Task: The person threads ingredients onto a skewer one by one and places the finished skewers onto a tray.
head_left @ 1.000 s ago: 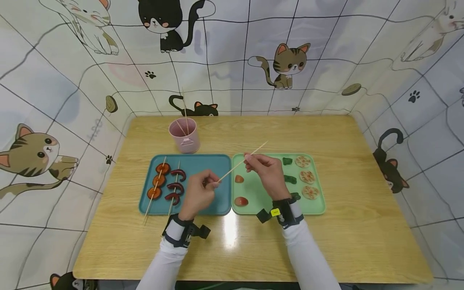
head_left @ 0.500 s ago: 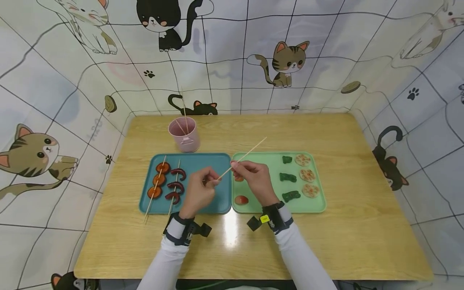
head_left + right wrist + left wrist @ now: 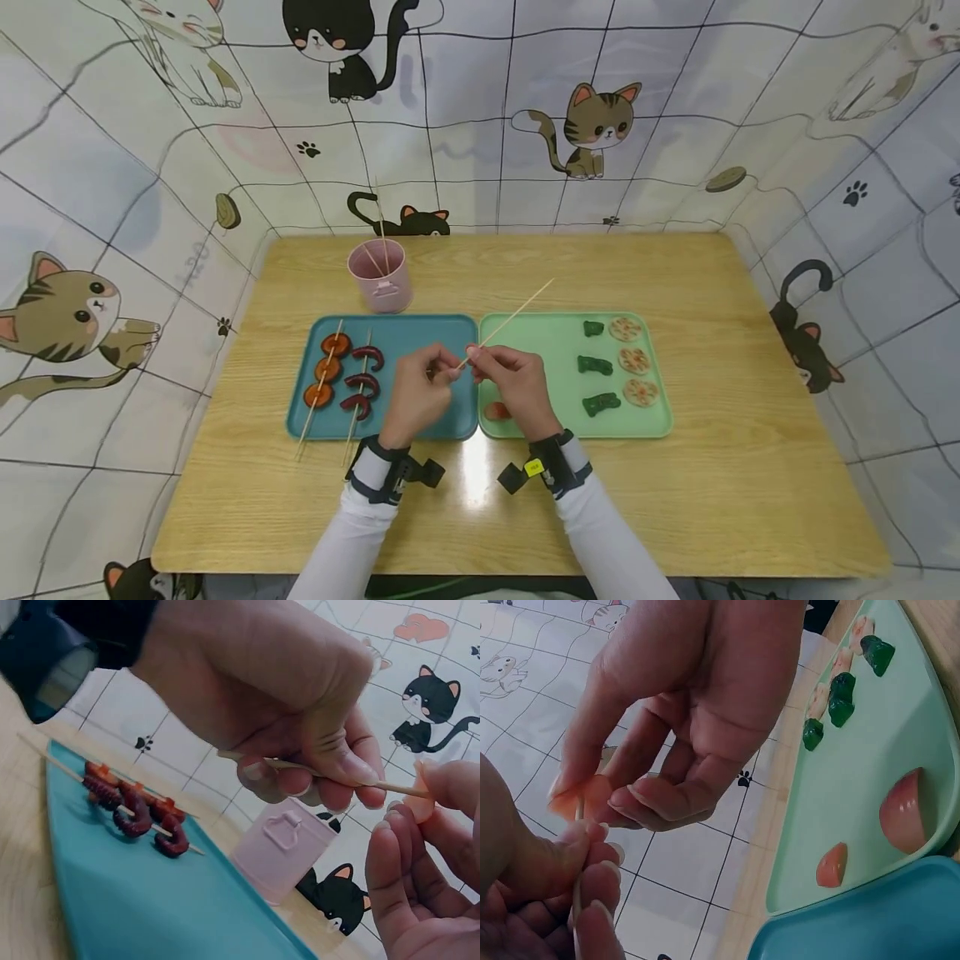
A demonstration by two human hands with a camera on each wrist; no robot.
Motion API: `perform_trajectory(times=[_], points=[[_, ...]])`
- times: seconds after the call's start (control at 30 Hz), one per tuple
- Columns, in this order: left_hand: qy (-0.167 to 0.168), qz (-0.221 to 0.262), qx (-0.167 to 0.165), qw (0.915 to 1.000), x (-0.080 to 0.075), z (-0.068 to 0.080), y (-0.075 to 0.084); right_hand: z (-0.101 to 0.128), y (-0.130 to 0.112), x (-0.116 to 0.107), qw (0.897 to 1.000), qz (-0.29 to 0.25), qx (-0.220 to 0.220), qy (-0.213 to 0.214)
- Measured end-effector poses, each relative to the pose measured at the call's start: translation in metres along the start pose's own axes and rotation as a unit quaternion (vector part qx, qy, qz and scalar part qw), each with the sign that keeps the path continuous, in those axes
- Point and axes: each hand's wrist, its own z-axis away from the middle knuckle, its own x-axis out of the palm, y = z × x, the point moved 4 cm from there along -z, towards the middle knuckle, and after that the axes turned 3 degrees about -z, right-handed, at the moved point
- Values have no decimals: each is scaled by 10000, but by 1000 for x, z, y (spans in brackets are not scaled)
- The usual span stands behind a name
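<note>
My left hand (image 3: 420, 396) grips a thin wooden skewer (image 3: 517, 312) near its lower end. The skewer slants up to the right, past my right hand (image 3: 521, 387). In the left wrist view, my right thumb and fingers pinch an orange-pink food piece (image 3: 592, 793), and the skewer runs into it just beyond my left fingertips. Seen from the right wrist, the same piece (image 3: 420, 804) is mostly covered by my right fingers. Two similar reddish wedges, one larger (image 3: 904, 811) and one smaller (image 3: 831, 865), lie on the green tray (image 3: 870, 750) beneath.
A blue tray (image 3: 427, 429) at left bears a skewer of orange slices (image 3: 327, 369) and one of dark-red curled pieces (image 3: 362, 383). Green pieces (image 3: 595, 365) and pale round slices (image 3: 634, 361) lie on the green tray. Behind stands a pink bucket (image 3: 381, 283) with skewers.
My right hand has slid left and down along the skewer, bringing its pinch close to my left fingertips. My left hand stays nearly in place, still gripping the skewer.
</note>
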Motion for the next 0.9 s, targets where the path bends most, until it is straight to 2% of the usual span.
perform_trajectory(times=[0.1, 0.23, 0.37, 0.47, 0.6, 0.73, 0.9], points=[[-48, 195, -39, 9998, -1, -1, 0, -1, -1, 0, 10000, -15, -10, -15], [-52, 316, -115, 9994, -5, 2, -3, -3, -1, 1, 9993, -33, -14, -369], [-23, 195, -23, 9998, -11, 2, -4, -9, -5, -9, 9985, 3, -64, -535], [-23, 143, 72, 9999, -18, 1, -7, -17, -10, -25, 9986, 282, -129, -434], [-81, 193, -39, 9998, -23, 1, -13, -26, -13, -46, 9952, 919, -249, -247], [-173, 252, -118, 9995, -23, 1, -17, -36, -8, -59, 9823, 1829, -267, -315], [-248, 270, -186, 9992, -21, 1, -18, -45, 9, -57, 9472, 3072, -326, -855]])
